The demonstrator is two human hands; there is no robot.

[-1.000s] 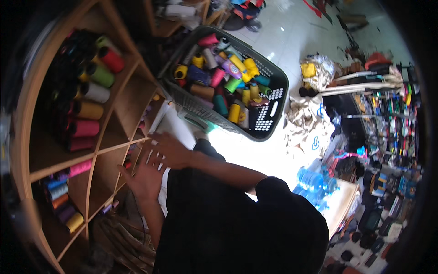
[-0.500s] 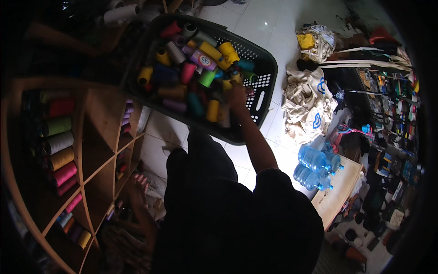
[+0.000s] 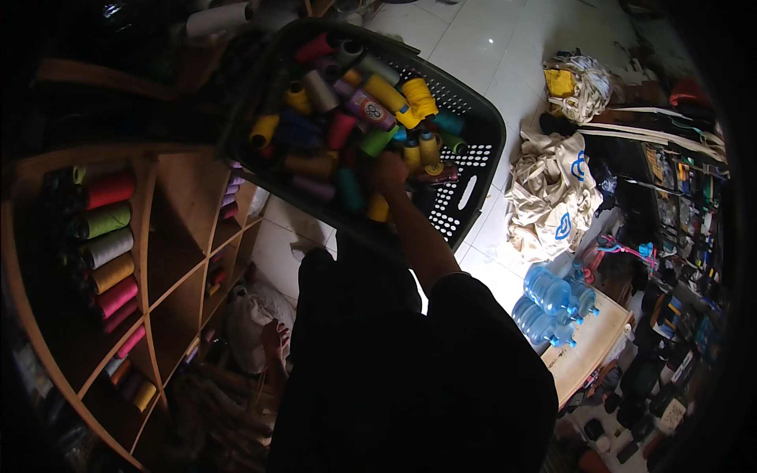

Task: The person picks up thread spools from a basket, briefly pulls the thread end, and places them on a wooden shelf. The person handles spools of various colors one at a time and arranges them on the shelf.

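Observation:
My right hand point(image 3: 388, 170) reaches into a dark green perforated plastic basket point(image 3: 487, 150) full of thread cones. Its fingers are dim and mostly hidden among the cones, so their grip is unclear. A green cone point(image 3: 377, 142) lies just above it, a yellow cone point(image 3: 378, 208) below, and a small tan-yellow cone point(image 3: 430, 147) to its right. A purple-and-orange labelled cone point(image 3: 369, 109) sits mid-basket, beside a bright yellow one point(image 3: 420, 98). Low on the left, my left hand point(image 3: 275, 337) hangs beside a whitish sack point(image 3: 248, 327), fingers apart in shadow, with nothing visible in them.
A wooden cubby shelf point(image 3: 147, 260) on the left holds a row of colored thread cones point(image 3: 110, 248). On the right are cream cloth bags point(image 3: 548, 197), large blue water bottles point(image 3: 550, 292), a pale wooden board point(image 3: 595, 339) and crowded shelves of goods point(image 3: 682, 213). White floor tiles point(image 3: 473, 47) run behind.
My right hand has shifted left and slightly down among the cones, uncovering the small yellow ones. My left hand has moved right and down. The whole view has shifted slightly.

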